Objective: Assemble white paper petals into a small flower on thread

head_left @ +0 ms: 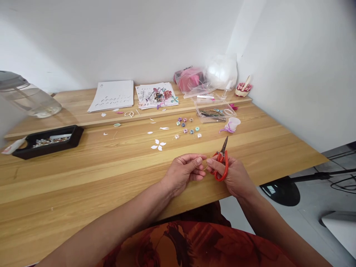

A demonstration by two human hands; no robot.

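My left hand is curled near the front edge of the wooden table, pinching a thin pale strip that I can barely make out. My right hand is closed on red-handled scissors, blades pointing up and away. Its fingertips meet the left hand's at the strip. Beyond my hands lie small rolled paper coils and white petal cut-outs.
A black tray sits at the left with a clear jar behind it. On the raised back shelf lie white paper sheets, a flower card, a clear plastic box, plastic bags and a small basket.
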